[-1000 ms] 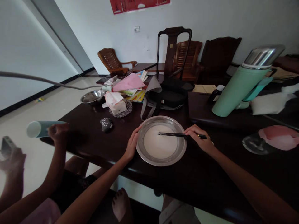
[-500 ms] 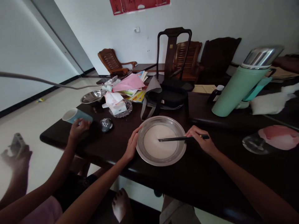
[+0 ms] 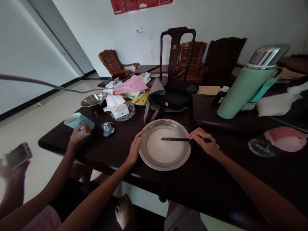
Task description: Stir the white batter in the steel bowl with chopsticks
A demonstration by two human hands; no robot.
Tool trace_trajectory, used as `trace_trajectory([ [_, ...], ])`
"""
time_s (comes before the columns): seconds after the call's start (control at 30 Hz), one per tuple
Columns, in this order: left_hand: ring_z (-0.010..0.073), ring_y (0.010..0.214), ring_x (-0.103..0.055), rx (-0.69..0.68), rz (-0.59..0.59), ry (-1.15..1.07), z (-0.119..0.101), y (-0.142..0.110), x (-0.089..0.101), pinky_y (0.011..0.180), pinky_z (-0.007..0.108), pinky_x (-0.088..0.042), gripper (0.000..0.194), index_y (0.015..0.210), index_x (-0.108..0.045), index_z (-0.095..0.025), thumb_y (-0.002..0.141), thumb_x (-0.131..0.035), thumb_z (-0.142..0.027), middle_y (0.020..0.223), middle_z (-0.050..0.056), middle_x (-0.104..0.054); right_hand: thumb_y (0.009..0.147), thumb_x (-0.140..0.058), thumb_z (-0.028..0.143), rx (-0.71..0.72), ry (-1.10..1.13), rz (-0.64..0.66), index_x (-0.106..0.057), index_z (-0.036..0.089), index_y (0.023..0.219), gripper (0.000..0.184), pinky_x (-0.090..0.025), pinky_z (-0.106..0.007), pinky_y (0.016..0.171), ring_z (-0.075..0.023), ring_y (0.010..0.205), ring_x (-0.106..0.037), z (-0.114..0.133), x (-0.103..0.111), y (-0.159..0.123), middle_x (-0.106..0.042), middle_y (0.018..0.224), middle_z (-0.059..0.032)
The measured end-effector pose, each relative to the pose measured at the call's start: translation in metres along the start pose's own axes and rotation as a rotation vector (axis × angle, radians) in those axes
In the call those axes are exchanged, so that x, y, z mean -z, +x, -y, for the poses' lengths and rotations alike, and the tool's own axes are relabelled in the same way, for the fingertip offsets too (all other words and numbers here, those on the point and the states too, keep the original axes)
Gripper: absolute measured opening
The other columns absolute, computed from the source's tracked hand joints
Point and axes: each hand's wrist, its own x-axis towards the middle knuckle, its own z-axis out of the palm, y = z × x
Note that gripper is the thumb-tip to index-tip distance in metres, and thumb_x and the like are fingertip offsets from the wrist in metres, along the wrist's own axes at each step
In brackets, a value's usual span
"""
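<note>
A steel basin (image 3: 166, 125) holding white batter sits on the dark table (image 3: 120, 154) in front of me. My left hand (image 3: 134, 150) grips its left rim, fingers curled over the edge. My right hand (image 3: 204, 142) is closed on black chopsticks (image 3: 176, 139), whose tips lie over the batter. At the left another person's hand (image 3: 79, 134) holds a light blue cup (image 3: 76, 119) on the table, and that person's other hand holds a phone (image 3: 18, 154).
A mint green thermos (image 3: 243, 89) leans at the right beside a white cloth (image 3: 276, 104). A glass dish with something pink (image 3: 284, 139) sits at the far right. A black bag (image 3: 172, 98), papers, a tissue pack (image 3: 117, 107) and a small steel bowl (image 3: 92, 100) crowd the back. Chairs stand behind.
The other person brought the blue cup from the left edge onto the table. My right hand moved the chopsticks about in the batter. My left hand stayed on the rim.
</note>
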Motion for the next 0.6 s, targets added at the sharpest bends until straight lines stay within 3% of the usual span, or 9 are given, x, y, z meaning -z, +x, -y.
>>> trace_trajectory([
  [0.1,0.026,0.13,-0.049,-0.005,0.004,0.01,0.0007,-0.0001,0.0001,0.112,0.041,-0.034,0.054,0.133,-0.054,-0.018,0.093,-0.04,-0.05,0.14,0.008,-0.056,0.096,-0.05,0.036,-0.024,0.041,-0.044,-0.068,0.023,0.071,0.033,-0.048,-0.036,0.072,-0.0192,0.073,-0.063,-0.0006,0.0015,-0.0001,-0.067,0.075,-0.0038],
  [0.27,0.0257,0.131,-0.048,0.0,0.004,0.025,0.0041,0.0003,0.0008,0.112,0.041,-0.034,0.054,0.134,-0.053,-0.019,0.093,-0.038,-0.051,0.142,0.008,-0.054,0.093,-0.055,0.037,0.009,0.002,0.04,-0.071,0.023,0.077,0.027,-0.049,-0.037,0.077,-0.021,0.081,-0.064,0.0,-0.001,0.0001,-0.071,0.082,-0.005],
  [0.43,0.0254,0.131,-0.047,0.01,0.016,0.015,0.0046,-0.0003,0.001,0.112,0.04,-0.034,0.054,0.135,-0.052,-0.019,0.094,-0.038,-0.051,0.143,0.008,-0.053,0.095,-0.051,0.04,-0.043,0.017,-0.048,-0.068,0.023,0.071,0.034,-0.049,-0.036,0.071,-0.0197,0.073,-0.063,0.002,0.0006,0.0013,-0.068,0.075,-0.0043],
  [0.6,0.0258,0.131,-0.047,0.023,0.003,0.011,0.0035,-0.0008,0.0008,0.112,0.04,-0.034,0.054,0.135,-0.053,-0.019,0.094,-0.039,-0.051,0.142,0.008,-0.054,0.093,-0.054,0.041,-0.01,0.001,0.035,-0.07,0.024,0.075,0.03,-0.049,-0.039,0.076,-0.0217,0.079,-0.064,0.0033,-0.0003,0.0009,-0.071,0.079,-0.0049],
])
